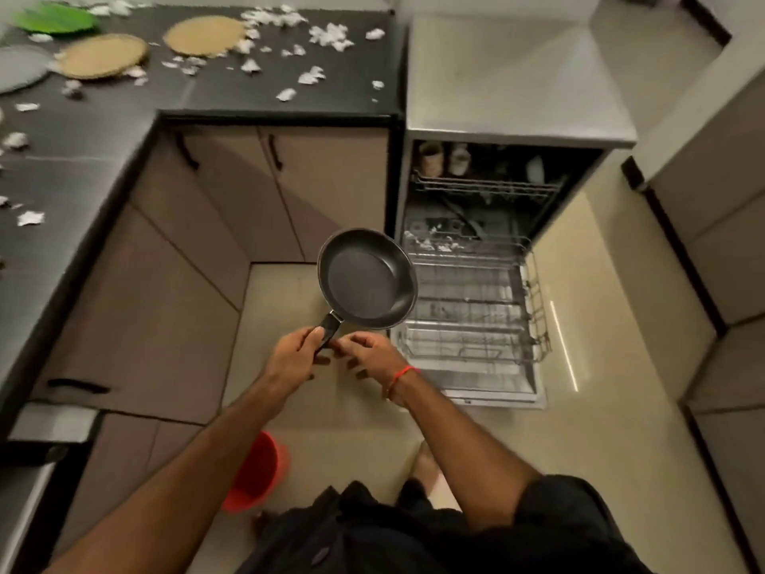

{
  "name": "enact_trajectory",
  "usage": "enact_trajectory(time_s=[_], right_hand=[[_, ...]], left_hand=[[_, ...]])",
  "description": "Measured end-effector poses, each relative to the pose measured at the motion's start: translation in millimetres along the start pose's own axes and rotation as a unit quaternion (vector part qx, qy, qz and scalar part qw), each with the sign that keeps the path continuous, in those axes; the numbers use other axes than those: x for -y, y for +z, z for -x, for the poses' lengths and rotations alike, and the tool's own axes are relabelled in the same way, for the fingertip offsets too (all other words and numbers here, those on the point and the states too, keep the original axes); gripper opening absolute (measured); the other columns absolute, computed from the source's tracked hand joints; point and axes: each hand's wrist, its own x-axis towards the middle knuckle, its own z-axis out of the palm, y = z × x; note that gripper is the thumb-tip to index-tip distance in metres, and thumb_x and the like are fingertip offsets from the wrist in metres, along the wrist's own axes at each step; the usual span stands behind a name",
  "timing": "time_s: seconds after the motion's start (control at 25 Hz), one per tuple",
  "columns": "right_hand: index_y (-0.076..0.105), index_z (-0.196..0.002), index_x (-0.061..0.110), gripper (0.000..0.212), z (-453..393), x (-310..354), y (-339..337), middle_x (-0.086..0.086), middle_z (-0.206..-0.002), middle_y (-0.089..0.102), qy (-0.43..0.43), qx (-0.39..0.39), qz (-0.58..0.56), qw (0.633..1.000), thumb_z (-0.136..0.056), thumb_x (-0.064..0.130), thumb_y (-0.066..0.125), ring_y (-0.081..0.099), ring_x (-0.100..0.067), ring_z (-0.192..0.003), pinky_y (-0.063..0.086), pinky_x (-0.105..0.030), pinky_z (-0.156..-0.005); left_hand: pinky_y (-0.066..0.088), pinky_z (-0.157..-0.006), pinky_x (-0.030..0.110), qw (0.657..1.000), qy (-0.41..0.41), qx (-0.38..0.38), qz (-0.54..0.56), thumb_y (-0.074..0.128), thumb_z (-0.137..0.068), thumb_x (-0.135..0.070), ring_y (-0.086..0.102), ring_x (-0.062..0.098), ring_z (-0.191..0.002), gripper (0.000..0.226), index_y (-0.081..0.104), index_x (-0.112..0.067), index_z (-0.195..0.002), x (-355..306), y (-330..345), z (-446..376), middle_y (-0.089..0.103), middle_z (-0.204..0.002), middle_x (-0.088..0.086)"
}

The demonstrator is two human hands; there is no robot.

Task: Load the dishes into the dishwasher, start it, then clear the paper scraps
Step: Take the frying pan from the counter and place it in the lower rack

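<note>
A black frying pan [366, 279] hangs in the air over the floor, left of the open dishwasher [476, 258]. My left hand [292, 356] grips its black handle. My right hand [368, 352] is beside the handle's end with its fingers curled and touching it. The dishwasher's lower rack [472, 321] is pulled out over the door and looks bare apart from some white bits at its back. Two cups [445, 159] stand in the upper rack. White paper scraps [331, 35] lie scattered over the dark counter [82, 159].
Two round woven mats [203, 35], a green plate [54, 18] and a grey plate [18, 68] lie on the counter at the back left. A red bucket [258, 470] stands on the floor by my legs. Beige cupboards line the left; a wall unit lines the right.
</note>
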Motion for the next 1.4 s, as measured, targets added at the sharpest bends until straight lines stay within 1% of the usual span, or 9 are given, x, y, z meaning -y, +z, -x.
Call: enact_trajectory(time_s=[0.2,0.48,0.64,0.8,0.92,1.0,1.08,1.2,1.4], right_hand=[[0.065,-0.092,0.014,0.011,19.2,-59.2,-125.3,-0.008,-0.089,0.065,0.081,-0.198,-0.086,0.973,-0.096,0.022,0.057,0.051,-0.016,-0.063,0.04,-0.023,-0.051],[0.067,-0.105,0.021,0.015,17.6,-85.6,-186.0,-0.005,-0.101,0.069,0.087,-0.242,-0.165,0.952,-0.097,0.019,0.054,0.059,-0.014,-0.073,0.051,-0.025,-0.057],[0.059,-0.13,0.025,0.036,-6.4,-72.5,-211.8,0.006,-0.118,0.059,0.058,-0.229,-0.156,0.959,-0.096,0.016,0.052,0.059,-0.004,-0.096,0.055,-0.03,-0.088],[0.051,-0.14,0.026,0.047,-49.2,-56.1,-244.0,-0.002,-0.139,0.052,0.083,-0.212,-0.131,0.965,-0.095,0.012,0.052,0.05,-0.019,-0.129,0.041,-0.037,-0.11],[0.053,-0.139,0.028,0.046,-97.3,-62.5,-263.7,-0.002,-0.136,0.056,0.092,-0.234,-0.134,0.959,-0.096,0.012,0.051,0.054,-0.009,-0.111,0.041,-0.023,-0.097],[0.058,-0.133,0.026,0.04,-129.0,-79.5,-271.2,0.001,-0.131,0.059,0.091,-0.272,-0.159,0.945,-0.097,0.009,0.052,0.056,-0.007,-0.108,0.043,-0.018,-0.092],[0.061,-0.128,0.019,0.034,-167.1,-109.4,-278.6,0.003,-0.129,0.06,0.085,-0.309,-0.181,0.93,-0.098,0.005,0.053,0.055,-0.013,-0.122,0.044,-0.025,-0.103],[0.064,-0.124,0.011,0.03,-224.4,-163.7,-295.5,0.0,-0.124,0.065,0.083,-0.346,-0.206,0.912,-0.098,0.0,0.052,0.058,-0.016,-0.121,0.044,-0.043,-0.109],[0.068,-0.115,0.015,0.025,-277.7,-252.3,-309.1,0.0,-0.115,0.071,0.067,-0.398,-0.263,0.876,-0.098,0.005,0.053,0.064,-0.02,-0.113,0.049,-0.042,-0.102]], left_hand=[[0.045,-0.064,0.029,0.997,-0.01,0.058,-0.047,0.041,-0.11,-0.024,0.061,0.013,-0.075,0.03,0.063,-0.01,-0.125,-31.2,99.0,-9.5,0.073,-0.105,-0.002],[0.043,-0.063,0.025,0.987,-0.023,0.102,-0.12,0.046,-0.107,-0.013,0.056,0.014,-0.075,0.033,0.05,-0.011,-0.141,-66.2,146.4,-49.8,0.067,-0.129,0.006],[0.045,-0.06,0.017,0.981,-0.016,0.113,-0.157,0.048,-0.107,-0.016,0.053,0.011,-0.075,0.03,0.052,-0.014,-0.137,-81.4,161.0,-94.3,0.07,-0.123,0.003],[0.042,-0.06,0.02,0.979,-0.016,0.131,-0.154,0.049,-0.107,-0.019,0.052,0.015,-0.076,0.024,0.06,-0.02,-0.128,-85.7,180.4,-163.6,0.074,-0.115,0.0],[0.041,-0.065,0.028,0.973,0.003,0.128,-0.194,0.052,-0.106,-0.024,0.054,0.013,-0.069,0.019,0.067,-0.034,-0.101,-73.6,197.8,-238.7,0.076,-0.105,-0.003],[0.043,-0.06,0.026,0.961,0.015,0.119,-0.25,0.052,-0.105,-0.028,0.056,0.007,-0.063,0.019,0.07,-0.032,-0.102,-59.3,209.0,-294.9,0.075,-0.092,-0.013],[0.049,-0.065,0.029,0.944,0.019,0.126,-0.306,0.051,-0.105,-0.033,0.064,0.012,-0.072,0.021,0.071,-0.032,-0.108,-38.7,228.1,-359.7,0.074,-0.09,-0.009],[0.042,-0.06,0.028,0.923,0.027,0.146,-0.355,0.049,-0.105,-0.037,0.064,0.017,-0.076,0.023,0.071,-0.036,-0.114,4.1,270.9,-448.2,0.069,-0.083,-0.008],[0.051,-0.086,0.039,0.897,0.077,0.219,-0.377,0.05,-0.106,-0.03,0.065,0.033,-0.106,0.037,0.058,-0.025,-0.142,76.7,364.9,-554.8,0.071,-0.12,0.013]])
